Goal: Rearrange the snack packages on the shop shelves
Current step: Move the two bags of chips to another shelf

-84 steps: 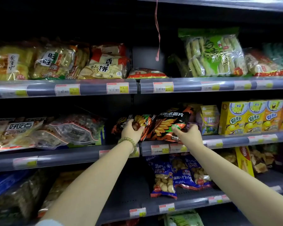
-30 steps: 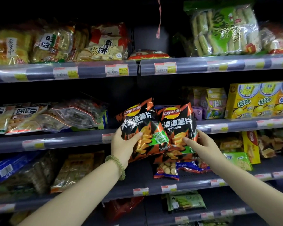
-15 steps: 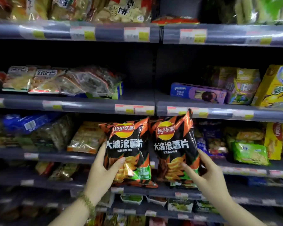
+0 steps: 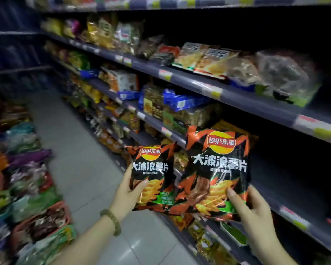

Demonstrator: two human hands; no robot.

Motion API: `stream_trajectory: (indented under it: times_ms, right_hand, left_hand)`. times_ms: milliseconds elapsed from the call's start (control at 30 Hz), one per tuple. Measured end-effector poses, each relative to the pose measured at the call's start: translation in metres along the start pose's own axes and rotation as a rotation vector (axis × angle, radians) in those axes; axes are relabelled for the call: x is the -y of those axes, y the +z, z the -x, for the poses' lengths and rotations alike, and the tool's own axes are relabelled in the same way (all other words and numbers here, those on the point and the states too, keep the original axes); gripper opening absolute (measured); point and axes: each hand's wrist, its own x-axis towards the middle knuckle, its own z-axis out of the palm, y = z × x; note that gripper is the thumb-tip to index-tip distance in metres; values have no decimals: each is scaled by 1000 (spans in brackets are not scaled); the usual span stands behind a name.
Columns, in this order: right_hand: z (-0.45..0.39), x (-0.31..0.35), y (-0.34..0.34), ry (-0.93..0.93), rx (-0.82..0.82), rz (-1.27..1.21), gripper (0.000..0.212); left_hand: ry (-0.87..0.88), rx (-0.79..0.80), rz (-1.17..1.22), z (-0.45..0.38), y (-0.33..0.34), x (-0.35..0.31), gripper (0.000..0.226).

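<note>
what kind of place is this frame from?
Almost certainly a small shop's snack aisle: tiered shelves with price tags on the edges, packed with bagged snacks, crates of goods opposite. Each hand holds a Lay's chip bag: left hand, right hand.

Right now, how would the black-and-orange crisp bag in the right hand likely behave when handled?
The black-and-orange crisp bag is probably light, as the right hand holds it upright by its lower corner. Its glossy film looks slippery and crinkled, so likely floppy. The contents are likely fragile.
</note>
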Motion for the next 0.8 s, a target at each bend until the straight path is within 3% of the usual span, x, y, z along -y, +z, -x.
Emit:
stream_trajectory:
  times_ms: [200, 367, 800]
  right_hand:
    - [-51, -10, 120, 28, 215, -49, 28]
    - [-114, -11, 214, 27, 235, -50, 18]
    - [-261, -8, 421, 38, 255, -153, 17]
  left_hand:
    - [-43, -151, 14, -44, -78, 22, 62]
    - [-40, -215, 1, -112, -149, 44, 58]
    - [-15, -320, 45, -290, -308, 62, 59]
